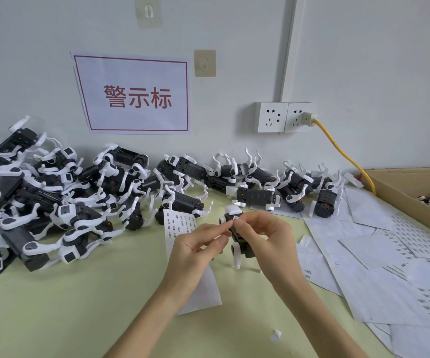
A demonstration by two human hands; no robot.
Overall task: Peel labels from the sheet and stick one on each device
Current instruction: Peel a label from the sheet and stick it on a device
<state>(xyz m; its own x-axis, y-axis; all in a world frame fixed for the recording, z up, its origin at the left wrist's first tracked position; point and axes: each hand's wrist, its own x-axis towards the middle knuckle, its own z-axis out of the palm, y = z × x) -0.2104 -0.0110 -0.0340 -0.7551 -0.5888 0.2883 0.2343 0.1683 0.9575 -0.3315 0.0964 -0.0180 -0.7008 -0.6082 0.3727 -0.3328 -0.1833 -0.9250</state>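
Pile of devices (pixel 61 202), left of and beyond the hands, covers the counter (pixel 66 306); which carry labels cannot be told, so the task appears mid-course. Cardboard box (pixel 402 187), far right, holds further devices. Label sheet (pixel 183 226) lies under the left hand (pixel 195 251). Both hands, the right hand (pixel 265 241) included, hold one device (pixel 237 233), fingertips pinching at its top.

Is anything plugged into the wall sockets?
Yes, the right white wall socket has a white plug with a yellow cable; the left one is empty.
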